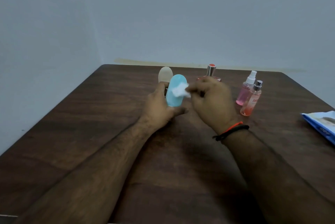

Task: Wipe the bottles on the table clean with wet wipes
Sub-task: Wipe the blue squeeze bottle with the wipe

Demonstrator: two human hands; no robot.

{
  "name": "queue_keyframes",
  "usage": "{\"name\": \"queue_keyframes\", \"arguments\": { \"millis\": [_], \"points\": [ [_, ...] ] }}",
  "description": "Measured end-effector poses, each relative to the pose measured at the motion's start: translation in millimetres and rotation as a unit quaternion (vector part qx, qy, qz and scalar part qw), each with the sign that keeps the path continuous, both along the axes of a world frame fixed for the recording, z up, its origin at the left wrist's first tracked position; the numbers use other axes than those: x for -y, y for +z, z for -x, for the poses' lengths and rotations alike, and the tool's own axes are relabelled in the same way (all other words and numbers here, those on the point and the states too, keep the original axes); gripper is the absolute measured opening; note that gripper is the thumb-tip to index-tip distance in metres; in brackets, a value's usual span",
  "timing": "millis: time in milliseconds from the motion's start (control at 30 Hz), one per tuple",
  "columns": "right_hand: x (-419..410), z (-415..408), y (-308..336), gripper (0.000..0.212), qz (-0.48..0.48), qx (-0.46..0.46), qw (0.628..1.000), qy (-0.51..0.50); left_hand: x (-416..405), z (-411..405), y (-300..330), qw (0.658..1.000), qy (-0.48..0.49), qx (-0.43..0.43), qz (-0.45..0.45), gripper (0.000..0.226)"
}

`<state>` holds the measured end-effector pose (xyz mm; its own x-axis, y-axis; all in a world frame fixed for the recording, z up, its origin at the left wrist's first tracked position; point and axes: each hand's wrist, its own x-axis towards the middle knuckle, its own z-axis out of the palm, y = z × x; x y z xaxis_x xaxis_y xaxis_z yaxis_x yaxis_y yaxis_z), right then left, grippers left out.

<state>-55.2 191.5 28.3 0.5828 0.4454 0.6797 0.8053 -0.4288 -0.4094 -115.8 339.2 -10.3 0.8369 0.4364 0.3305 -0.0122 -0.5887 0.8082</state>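
My left hand [159,107] grips the blue bottle [175,91] upright over the middle of the table [90,124]; my right hand [210,100] pinches a white wet wipe [180,90] against its side. Bare wood lies open to the left and near me. My hands partly hide a beige bottle [164,75] and a silver-capped bottle [211,70] behind. The frame's right edge cuts off the wipes pack [320,124].

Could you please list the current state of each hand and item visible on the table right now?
Left hand: grips the blue bottle.
Right hand: pinches the wet wipe.
Blue bottle: held upright, wipe against its side.
Wet wipe: crumpled, touching the blue bottle.
Beige bottle: upright, behind the blue one.
Two pink spray bottles: upright, uncapped nozzles.
Silver-capped bottle: upright, partly hidden.
Wipes pack: lying flat.
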Motion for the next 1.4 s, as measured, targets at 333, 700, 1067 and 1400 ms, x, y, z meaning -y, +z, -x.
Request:
{"name": "queue_keyframes", "arguments": {
  "millis": [333,700,1067,1400],
  "points": [
    [-28,-4,-5,0.027,-0.027,0.000,0.999,-0.017,-1,3,2,0.933,-0.189,0.068,0.297,0.070],
    [-21,3,-2,0.026,0.028,0.170,0.984,0.056,-13,8,5,0.844,-0.310,0.072,0.432,0.058],
    [-1,8,-1,0.036,-0.041,-0.057,0.990,0.119,-13,10,8,0.847,-0.259,0.102,0.452,0.070],
    [3,11,-4,0.018,0.013,-0.032,0.997,0.074,-16,5,-1,0.853,-0.239,0.090,0.456,0.088]
  ]
}}
